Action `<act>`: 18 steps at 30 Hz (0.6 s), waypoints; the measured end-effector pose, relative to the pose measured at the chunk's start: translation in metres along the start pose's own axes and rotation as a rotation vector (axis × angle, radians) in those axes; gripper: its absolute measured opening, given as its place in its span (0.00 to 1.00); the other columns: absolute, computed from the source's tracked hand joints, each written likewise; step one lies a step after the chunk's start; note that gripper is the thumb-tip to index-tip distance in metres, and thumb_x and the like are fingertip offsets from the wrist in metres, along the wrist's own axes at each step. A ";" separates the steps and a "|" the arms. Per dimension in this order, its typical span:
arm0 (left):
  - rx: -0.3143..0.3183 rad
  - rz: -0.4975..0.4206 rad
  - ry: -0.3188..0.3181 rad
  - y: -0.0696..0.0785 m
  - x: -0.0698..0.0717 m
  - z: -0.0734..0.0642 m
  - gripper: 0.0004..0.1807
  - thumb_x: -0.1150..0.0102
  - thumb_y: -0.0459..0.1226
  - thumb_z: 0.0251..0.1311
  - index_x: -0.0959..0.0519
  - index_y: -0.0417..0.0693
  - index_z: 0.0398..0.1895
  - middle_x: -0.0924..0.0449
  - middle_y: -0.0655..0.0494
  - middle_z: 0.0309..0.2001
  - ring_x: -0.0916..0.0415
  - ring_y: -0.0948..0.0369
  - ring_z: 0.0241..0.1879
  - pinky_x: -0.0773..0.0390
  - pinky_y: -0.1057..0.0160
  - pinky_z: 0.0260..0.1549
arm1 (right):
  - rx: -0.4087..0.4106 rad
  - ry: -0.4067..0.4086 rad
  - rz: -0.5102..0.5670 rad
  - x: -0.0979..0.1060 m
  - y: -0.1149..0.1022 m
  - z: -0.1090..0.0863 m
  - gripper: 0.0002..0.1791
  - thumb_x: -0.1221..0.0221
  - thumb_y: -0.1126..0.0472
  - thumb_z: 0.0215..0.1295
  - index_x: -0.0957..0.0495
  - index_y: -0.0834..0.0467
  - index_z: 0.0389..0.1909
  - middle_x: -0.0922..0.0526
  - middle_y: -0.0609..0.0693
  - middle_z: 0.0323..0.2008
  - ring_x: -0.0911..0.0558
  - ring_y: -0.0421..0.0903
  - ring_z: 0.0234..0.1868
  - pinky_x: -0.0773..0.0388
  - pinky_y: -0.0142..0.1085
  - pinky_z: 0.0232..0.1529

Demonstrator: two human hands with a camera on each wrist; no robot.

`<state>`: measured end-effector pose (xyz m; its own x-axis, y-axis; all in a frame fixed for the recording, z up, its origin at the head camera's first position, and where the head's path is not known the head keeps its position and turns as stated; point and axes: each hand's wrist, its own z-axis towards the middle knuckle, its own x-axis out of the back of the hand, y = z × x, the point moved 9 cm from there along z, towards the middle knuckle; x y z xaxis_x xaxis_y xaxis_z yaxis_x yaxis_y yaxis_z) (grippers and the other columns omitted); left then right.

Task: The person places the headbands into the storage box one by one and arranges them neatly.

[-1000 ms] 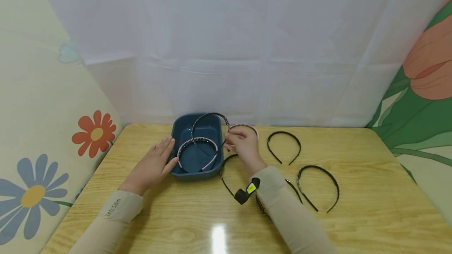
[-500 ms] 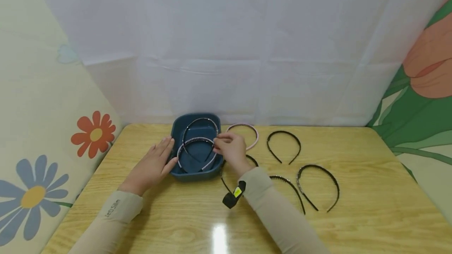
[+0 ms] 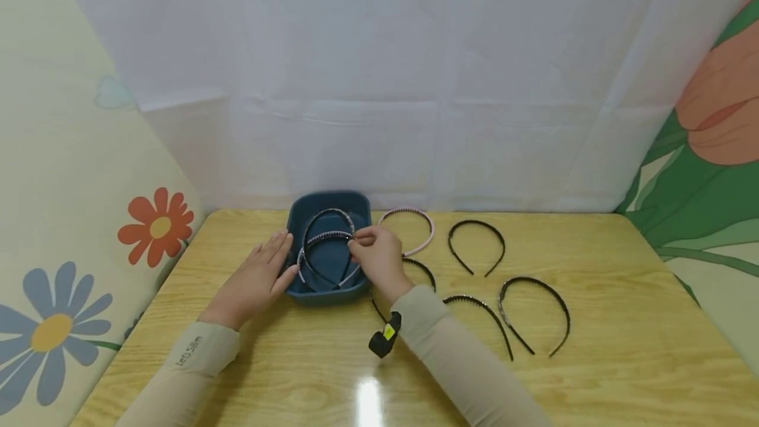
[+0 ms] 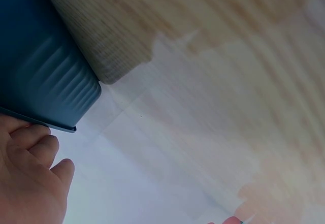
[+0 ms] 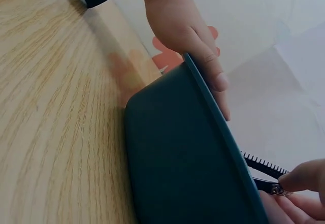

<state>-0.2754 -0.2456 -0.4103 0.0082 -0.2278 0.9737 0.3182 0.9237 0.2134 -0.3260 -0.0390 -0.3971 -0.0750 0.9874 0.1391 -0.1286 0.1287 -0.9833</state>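
My left hand point(image 3: 259, 277) lies along the left rim of a dark blue plastic bin point(image 3: 332, 297), fingers straight. In the left wrist view its fingers touch the rim from outside. Over the bin, my right hand point(image 3: 378, 257) pinches one side of a dark headband point(image 3: 328, 210) with a glittery patch. Seen from the right wrist, thumb and fingertips point(image 5: 299, 176) grip that patch just beyond the rim. A pale headband with dark teeth point(image 3: 328, 234) sits inside the bin, overlapped by the held one.
Right of the bin lie a pink headband point(image 3: 429, 223), a black one point(image 3: 477, 221) and a glittery one point(image 3: 567, 312). Two more dark headbands point(image 3: 422, 265) point(image 3: 504, 331) are partly hidden by my right hand and forearm. A white sheet point(image 3: 450, 84) hangs behind the wooden table point(image 3: 640, 361).
My right hand has moved left and slightly down, bringing the dark headband from above the bin's right side lower into the bin. The left hand has stayed at the rim.
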 end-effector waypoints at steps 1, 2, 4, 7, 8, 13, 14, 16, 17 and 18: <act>0.002 0.000 -0.003 0.000 0.000 0.000 0.39 0.55 0.49 0.78 0.49 0.30 0.78 0.54 0.33 0.79 0.58 0.39 0.78 0.54 0.37 0.75 | 0.006 -0.006 -0.015 -0.001 -0.001 0.000 0.09 0.35 0.72 0.62 0.17 0.72 0.43 0.12 0.61 0.33 0.12 0.50 0.26 0.14 0.33 0.29; 0.000 0.001 -0.003 0.000 0.000 0.000 0.38 0.55 0.48 0.78 0.49 0.30 0.78 0.54 0.33 0.79 0.57 0.39 0.78 0.54 0.37 0.75 | 0.010 -0.012 -0.031 -0.002 -0.001 -0.001 0.09 0.35 0.71 0.62 0.17 0.71 0.42 0.12 0.60 0.33 0.12 0.50 0.26 0.14 0.33 0.29; -0.007 -0.002 0.000 0.001 0.000 0.000 0.38 0.55 0.48 0.78 0.49 0.30 0.78 0.53 0.32 0.79 0.57 0.38 0.78 0.53 0.37 0.74 | 0.022 -0.026 -0.051 -0.003 -0.001 -0.001 0.09 0.34 0.72 0.62 0.17 0.71 0.42 0.12 0.60 0.33 0.12 0.49 0.26 0.14 0.33 0.29; -0.005 -0.012 -0.001 0.001 -0.001 0.000 0.38 0.55 0.48 0.78 0.49 0.30 0.78 0.54 0.33 0.79 0.57 0.39 0.78 0.54 0.37 0.74 | 0.037 -0.041 -0.091 -0.004 -0.002 -0.002 0.08 0.34 0.71 0.62 0.17 0.70 0.41 0.13 0.59 0.32 0.13 0.48 0.26 0.15 0.32 0.28; -0.006 -0.013 0.003 0.001 -0.001 0.000 0.38 0.55 0.48 0.78 0.49 0.30 0.78 0.53 0.33 0.79 0.57 0.39 0.78 0.54 0.37 0.74 | 0.042 -0.046 -0.107 -0.004 -0.003 -0.002 0.07 0.34 0.71 0.63 0.17 0.69 0.41 0.13 0.58 0.32 0.13 0.48 0.26 0.15 0.32 0.28; -0.009 -0.008 0.021 0.000 0.000 0.001 0.38 0.53 0.47 0.78 0.49 0.30 0.78 0.53 0.33 0.78 0.56 0.38 0.78 0.53 0.37 0.74 | 0.100 -0.068 -0.212 -0.006 -0.011 -0.005 0.07 0.34 0.68 0.64 0.16 0.65 0.41 0.13 0.55 0.33 0.14 0.46 0.32 0.17 0.31 0.31; -0.010 -0.006 0.024 0.000 0.000 0.001 0.38 0.53 0.47 0.78 0.48 0.30 0.78 0.52 0.32 0.78 0.55 0.38 0.78 0.52 0.36 0.74 | 0.114 -0.070 -0.227 -0.006 -0.013 -0.006 0.07 0.34 0.68 0.64 0.16 0.65 0.42 0.13 0.55 0.34 0.15 0.46 0.33 0.17 0.31 0.31; -0.007 -0.001 0.021 -0.001 0.000 0.001 0.38 0.53 0.47 0.78 0.49 0.30 0.78 0.52 0.33 0.78 0.55 0.38 0.78 0.52 0.36 0.74 | 0.137 -0.078 -0.243 -0.007 -0.017 -0.007 0.07 0.34 0.68 0.64 0.16 0.66 0.42 0.14 0.55 0.34 0.15 0.47 0.34 0.18 0.31 0.32; -0.007 0.001 0.019 -0.001 -0.001 0.001 0.38 0.53 0.48 0.78 0.49 0.30 0.78 0.53 0.33 0.78 0.55 0.38 0.78 0.52 0.36 0.74 | 0.144 -0.080 -0.244 -0.008 -0.018 -0.008 0.08 0.34 0.68 0.64 0.16 0.66 0.42 0.14 0.55 0.33 0.15 0.47 0.34 0.18 0.31 0.32; -0.005 0.003 0.016 -0.001 -0.001 0.002 0.38 0.53 0.48 0.78 0.49 0.30 0.78 0.53 0.33 0.78 0.55 0.38 0.78 0.53 0.36 0.74 | 0.148 -0.083 -0.244 -0.008 -0.018 -0.009 0.08 0.34 0.68 0.64 0.16 0.66 0.42 0.14 0.55 0.33 0.15 0.47 0.33 0.18 0.31 0.32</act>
<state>-0.2771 -0.2458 -0.4110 0.0243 -0.2296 0.9730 0.3231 0.9228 0.2097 -0.3145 -0.0483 -0.3811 -0.1035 0.9173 0.3845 -0.2954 0.3408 -0.8925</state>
